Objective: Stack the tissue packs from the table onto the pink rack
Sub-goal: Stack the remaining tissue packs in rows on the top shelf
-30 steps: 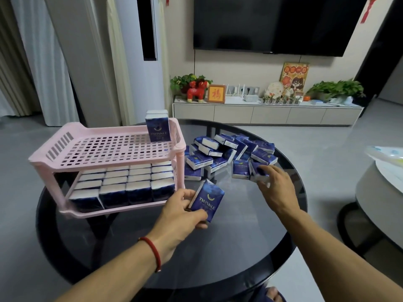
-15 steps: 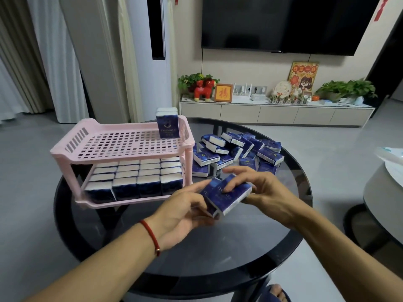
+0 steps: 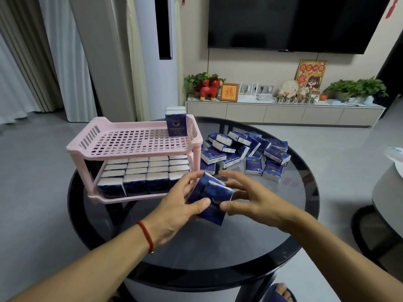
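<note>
Blue tissue packs (image 3: 210, 198), 2 together, gripped by left hand (image 3: 176, 205) and right hand (image 3: 250, 198), beside pink rack (image 3: 139, 140), above glass table (image 3: 218, 247)

On the counter (image 3: 250, 247) the rack (image 3: 139, 140) stands at nine o'clock, its lower shelf filled with tissue packs (image 3: 141, 173) and one pack (image 3: 176, 124) upright at its upper shelf's far right corner, with the loose pile (image 3: 244, 153) at one o'clock beside it.
</note>
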